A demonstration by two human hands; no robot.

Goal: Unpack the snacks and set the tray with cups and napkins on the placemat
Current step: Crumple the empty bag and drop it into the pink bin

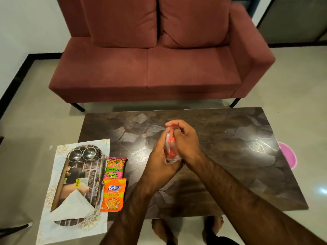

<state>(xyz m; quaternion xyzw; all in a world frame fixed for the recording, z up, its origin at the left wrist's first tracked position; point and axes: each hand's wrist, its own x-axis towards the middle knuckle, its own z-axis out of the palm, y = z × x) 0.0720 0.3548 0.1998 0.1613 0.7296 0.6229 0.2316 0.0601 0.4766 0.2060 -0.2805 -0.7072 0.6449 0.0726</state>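
Left hand (160, 163) and right hand (184, 140) both clench the emptied plastic bag (169, 149) above the table (230, 138); I judge I'm crumpling it for disposal.

A placemat (53, 227) lies over the table's (230, 156) left end, and on it rests a tray (96, 174) with two cups (82, 154) side by side at its far end and a napkin (70, 206) at its near end. Just right of the tray, two snack packs (114, 183) lie on the table, one behind the other. Both hands (169, 151) hold a bag (170, 147) above the table's middle, and a sofa (159, 68) stands behind the table.
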